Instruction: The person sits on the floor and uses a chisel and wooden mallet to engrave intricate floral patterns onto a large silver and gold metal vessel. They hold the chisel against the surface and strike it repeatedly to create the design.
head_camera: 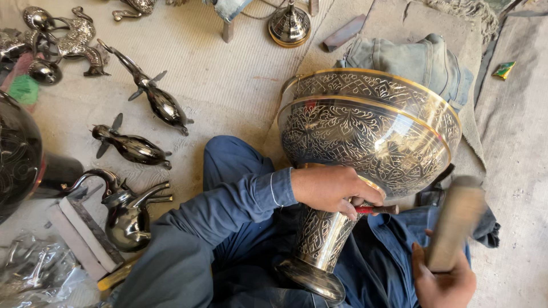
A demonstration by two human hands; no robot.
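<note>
a pale mat [228, 85] covers the floor, strewn with dark metal birds [162, 102] and a kettle [128, 214]; across our lap lies the engraved goblet [365, 131], bowl tilted away, foot near us; our left hand [334, 188] is closed on a red-tipped chisel [377, 209] against the stem; our right hand [442, 279] grips a blurred mallet [456, 222]; the goblet looks heavy, rigid and slick, so we judge the stem the best hold.

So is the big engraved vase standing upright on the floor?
No, the engraved vase lies tilted across the person's lap.
</note>
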